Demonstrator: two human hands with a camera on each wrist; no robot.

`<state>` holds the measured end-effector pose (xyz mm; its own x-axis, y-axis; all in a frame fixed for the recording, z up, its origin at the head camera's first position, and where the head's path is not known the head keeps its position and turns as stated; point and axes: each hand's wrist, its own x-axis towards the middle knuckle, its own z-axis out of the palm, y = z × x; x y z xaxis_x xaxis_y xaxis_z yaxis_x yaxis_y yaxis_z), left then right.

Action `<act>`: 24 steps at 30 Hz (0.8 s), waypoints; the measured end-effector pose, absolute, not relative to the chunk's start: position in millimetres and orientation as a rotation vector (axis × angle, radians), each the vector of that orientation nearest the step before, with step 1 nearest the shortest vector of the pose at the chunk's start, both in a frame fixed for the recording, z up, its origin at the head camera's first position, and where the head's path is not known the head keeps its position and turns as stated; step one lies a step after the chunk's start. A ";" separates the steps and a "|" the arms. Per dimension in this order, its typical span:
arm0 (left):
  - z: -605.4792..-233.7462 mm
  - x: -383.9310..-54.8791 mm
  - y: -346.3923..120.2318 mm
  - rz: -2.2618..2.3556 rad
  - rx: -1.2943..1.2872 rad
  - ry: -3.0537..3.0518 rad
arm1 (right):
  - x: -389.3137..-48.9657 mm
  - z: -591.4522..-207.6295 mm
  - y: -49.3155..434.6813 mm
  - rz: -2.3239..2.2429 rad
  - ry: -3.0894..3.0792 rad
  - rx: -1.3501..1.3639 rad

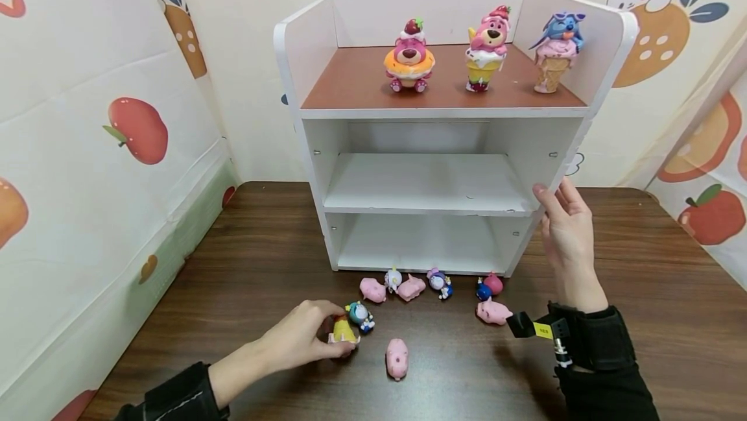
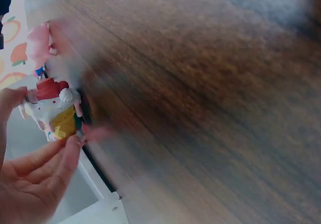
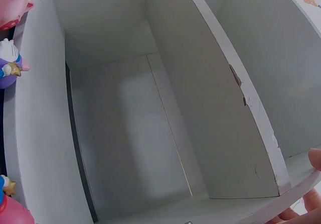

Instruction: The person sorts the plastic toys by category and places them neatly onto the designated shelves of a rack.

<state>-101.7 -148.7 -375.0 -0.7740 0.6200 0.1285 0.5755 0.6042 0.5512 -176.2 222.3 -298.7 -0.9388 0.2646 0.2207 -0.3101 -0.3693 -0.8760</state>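
In the lower left of the head frame, the left hand (image 1: 300, 336) held a small yellow figurine with white drips and a red top (image 1: 343, 329), low over or on the dark brown wood-grain worktop (image 1: 262, 246); which of the two could not be told. The figurine sat between its thumb and the other fingers, which were curved and parted only by the toy's width. In the left wrist view the red top and white drips showed at the left, the thumb at one side and fingertips at the other.

A teal-and-white figurine (image 1: 360, 317) lay just beyond those fingertips; whether they touched was unclear. A pink pig-shaped figurine (image 1: 397, 359) lay to the right, apart from the hand, at the lower centre.

At the right of the frame, the right hand (image 1: 569, 233) gripped the side edge of a white three-level shelf unit (image 1: 428, 184), its thumb at the front edge and its other fingers around the outer face.

More small figurines lay along the unit's foot, and three dessert-themed character toys (image 1: 410, 67) stood on its brown upper surface, in the upper centre and upper right.
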 end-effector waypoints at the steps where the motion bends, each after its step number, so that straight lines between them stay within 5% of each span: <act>1: -375.1 -101.6 -148.5 0.890 0.988 2.757 | -176.2 -298.7 222.3 2.344 -1.518 0.061; 14: -371.1 -98.4 -147.3 0.593 0.968 2.933 | -175.5 -298.9 222.8 2.344 -1.524 0.077; 24: -366.3 -100.8 -148.7 0.460 1.684 2.851 | -176.6 -299.8 222.7 2.325 -1.545 0.065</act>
<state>-100.8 -148.7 -366.3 -0.4775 0.8229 0.3081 0.8780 0.4602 0.1317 -176.6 222.7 -299.8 -0.9387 0.2598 0.2267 -0.3096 -0.3457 -0.8858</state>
